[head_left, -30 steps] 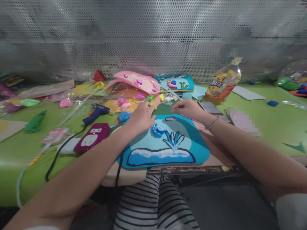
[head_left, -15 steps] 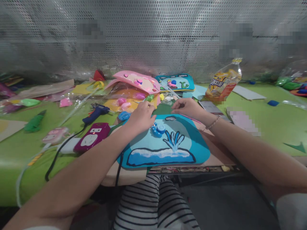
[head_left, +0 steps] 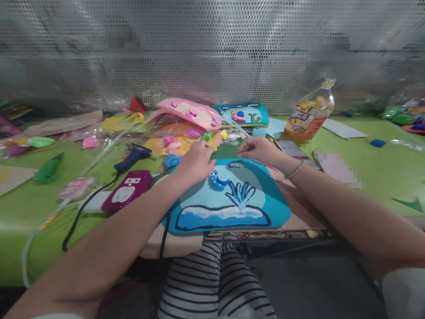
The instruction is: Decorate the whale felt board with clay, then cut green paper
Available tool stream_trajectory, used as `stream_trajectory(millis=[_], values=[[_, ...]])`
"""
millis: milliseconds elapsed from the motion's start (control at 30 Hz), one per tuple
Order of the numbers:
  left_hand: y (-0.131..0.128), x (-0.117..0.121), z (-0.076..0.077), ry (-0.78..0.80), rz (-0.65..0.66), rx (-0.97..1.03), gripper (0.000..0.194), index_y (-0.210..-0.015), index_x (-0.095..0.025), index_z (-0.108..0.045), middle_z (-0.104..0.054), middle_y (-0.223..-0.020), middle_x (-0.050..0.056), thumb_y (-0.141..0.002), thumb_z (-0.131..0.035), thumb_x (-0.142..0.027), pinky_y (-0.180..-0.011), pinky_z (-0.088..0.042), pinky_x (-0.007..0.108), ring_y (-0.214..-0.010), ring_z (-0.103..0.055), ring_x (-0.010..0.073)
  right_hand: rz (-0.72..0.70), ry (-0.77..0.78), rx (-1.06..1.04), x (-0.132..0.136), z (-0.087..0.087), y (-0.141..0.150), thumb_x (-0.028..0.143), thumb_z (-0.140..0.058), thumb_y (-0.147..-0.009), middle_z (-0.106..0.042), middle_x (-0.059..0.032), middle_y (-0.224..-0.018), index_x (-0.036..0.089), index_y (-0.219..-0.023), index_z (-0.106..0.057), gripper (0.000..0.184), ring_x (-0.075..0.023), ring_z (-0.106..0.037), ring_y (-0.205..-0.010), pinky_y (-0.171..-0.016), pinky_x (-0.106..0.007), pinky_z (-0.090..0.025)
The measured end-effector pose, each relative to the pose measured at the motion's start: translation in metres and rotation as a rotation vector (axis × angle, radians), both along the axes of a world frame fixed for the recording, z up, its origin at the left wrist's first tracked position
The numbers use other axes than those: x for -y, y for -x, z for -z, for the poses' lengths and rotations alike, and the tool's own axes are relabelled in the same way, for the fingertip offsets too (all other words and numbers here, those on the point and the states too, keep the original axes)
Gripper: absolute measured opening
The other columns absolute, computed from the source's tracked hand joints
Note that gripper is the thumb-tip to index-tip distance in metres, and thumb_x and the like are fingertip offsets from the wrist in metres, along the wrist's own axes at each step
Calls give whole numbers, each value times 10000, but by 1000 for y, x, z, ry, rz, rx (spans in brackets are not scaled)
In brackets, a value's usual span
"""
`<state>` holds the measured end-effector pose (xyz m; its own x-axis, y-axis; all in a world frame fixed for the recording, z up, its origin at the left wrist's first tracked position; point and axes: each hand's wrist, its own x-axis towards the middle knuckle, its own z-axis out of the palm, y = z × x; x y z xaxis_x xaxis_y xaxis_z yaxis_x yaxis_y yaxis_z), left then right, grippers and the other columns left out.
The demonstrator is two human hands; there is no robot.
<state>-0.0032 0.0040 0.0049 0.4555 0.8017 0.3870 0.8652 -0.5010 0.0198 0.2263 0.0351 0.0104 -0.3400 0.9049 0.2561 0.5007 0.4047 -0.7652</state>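
Observation:
A blue foam sheet (head_left: 279, 212) lies in front of me, with a white-topped blue water shape (head_left: 222, 217), a splash (head_left: 241, 195) and a grey cloud (head_left: 236, 164) outlined in black. Near its upper middle sits a small blue clay snail (head_left: 219, 179) with a spiral shell. My left hand (head_left: 198, 160) is beside the snail over the sheet's upper left, fingers curled; what they hold, if anything, is hidden. Just past the sheet's far edge, my right hand (head_left: 259, 150) has its fingers drawn together above dark green paper (head_left: 226, 152). Nothing between these fingertips can be made out.
At left are a blue glue gun (head_left: 134, 158), a magenta device (head_left: 128, 190) and cables. Behind stand a pink decorated piece (head_left: 189, 113) and a blue one (head_left: 245, 114), near bagged coloured clay (head_left: 171, 141). A plastic bottle (head_left: 310, 113) leans at back right.

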Motion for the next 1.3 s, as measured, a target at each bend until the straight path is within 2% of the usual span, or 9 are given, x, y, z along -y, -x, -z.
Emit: stream_trajectory(millis=[133,367,500,600,700,867,1000,1200,1300], values=[[0,0,0,3,10,10,276,-1086,-125,-613,-539,-1117,126,-864,-526,-264,-991,-411,401,-1114,-485,268,6,18,9,1,-2,-1,270,-746,-629,-678,-8,-632,169,-650,-664,131,-134,-623,-593,-547,-241,-506],[1,-1,2,-3,19,23,255,-1077,-152,-611,-533,-1103,112,-858,-529,-254,-982,-413,404,-1104,-487,261,-35,249,-180,-2,5,-3,293,-735,-694,-749,-31,-850,213,-851,-738,177,-186,-697,-828,-776,-319,-580],[1,0,1,6,15,26,275,-1091,-131,-610,-530,-1109,122,-861,-525,-256,-990,-405,399,-1113,-482,267,-9,178,-114,-3,4,-3,286,-778,-630,-725,-25,-728,184,-759,-717,175,-150,-665,-673,-640,-274,-558],[0,0,0,15,15,23,287,-1102,-120,-607,-529,-1119,128,-861,-526,-253,-995,-401,396,-1119,-478,270,-23,102,-63,-4,3,-5,306,-783,-608,-657,6,-604,163,-655,-657,196,-107,-589,-552,-512,-223,-473],[0,1,0,17,9,15,284,-1102,-122,-607,-530,-1121,126,-863,-524,-252,-993,-405,398,-1116,-480,271,-21,93,-48,-5,3,-7,309,-786,-608,-630,19,-569,160,-621,-630,216,-93,-558,-524,-474,-205,-429],[0,1,0,10,11,10,288,-1103,-121,-608,-536,-1109,129,-858,-529,-251,-997,-402,401,-1116,-483,274,-35,246,-115,-5,6,-8,291,-776,-662,-724,-23,-714,188,-735,-724,137,-134,-660,-663,-640,-251,-556],[0,0,0,4,11,8,283,-1098,-129,-609,-541,-1107,126,-857,-525,-249,-995,-405,393,-1114,-487,268,-57,362,-237,-7,10,-7,290,-776,-677,-746,-27,-812,218,-809,-741,154,-154,-693,-785,-762,-284,-581],[0,0,2,3,24,25,276,-1084,-123,-612,-539,-1110,131,-858,-520,-252,-995,-403,406,-1112,-484,275,-33,234,-129,-7,8,-7,279,-803,-613,-676,2,-613,176,-656,-672,172,-101,-611,-564,-545,-217,-531],[0,1,1,22,15,31,286,-1088,-110,-612,-535,-1126,138,-859,-521,-256,-1003,-395,406,-1124,-477,279,-19,231,-147,-5,4,-5,252,-815,-588,-648,16,-572,166,-624,-645,194,-85,-591,-531,-506,-193,-509]])
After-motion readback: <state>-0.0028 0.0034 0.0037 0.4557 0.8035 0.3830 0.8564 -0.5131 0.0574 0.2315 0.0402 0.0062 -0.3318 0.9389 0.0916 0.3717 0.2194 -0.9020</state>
